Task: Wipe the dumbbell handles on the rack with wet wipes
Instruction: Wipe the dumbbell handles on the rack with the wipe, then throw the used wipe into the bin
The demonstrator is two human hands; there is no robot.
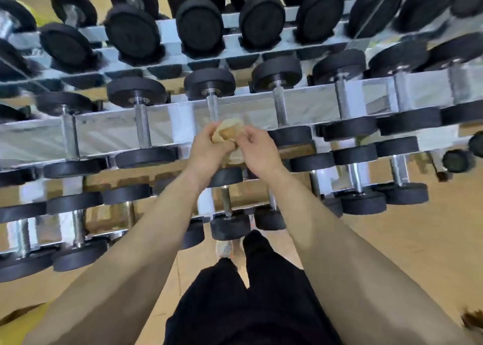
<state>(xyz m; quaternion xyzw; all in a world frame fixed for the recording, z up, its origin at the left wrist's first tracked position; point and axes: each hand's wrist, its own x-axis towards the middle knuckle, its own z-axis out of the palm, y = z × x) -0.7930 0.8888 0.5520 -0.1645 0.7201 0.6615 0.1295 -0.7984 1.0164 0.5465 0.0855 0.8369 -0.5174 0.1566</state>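
A crumpled, yellowish wet wipe (pixel 228 130) is held by both the left hand (pixel 206 150) and the right hand (pixel 257 151), fingers curled round it, just before the middle tier of the rack (pixel 104 133). No handle is touched; which are already wiped cannot be told. The dumbbell handles (pixel 142 125) are shiny chrome bars between round, matte black heads (pixel 136 90).

Tan wooden floor (pixel 392 240), black trousers (pixel 248 305), one pale shoe (pixel 224 248).
The trousers fill the bottom middle of the view, and the floor spreads out on both sides of them. The shoe shows just above the trousers' left leg, standing on the floor. Far left of the trousers, in the lower corner, is a yellow patch (pixel 23 323). Far right of them is a blurred brown shape (pixel 473 321). Neither is clear enough to name.
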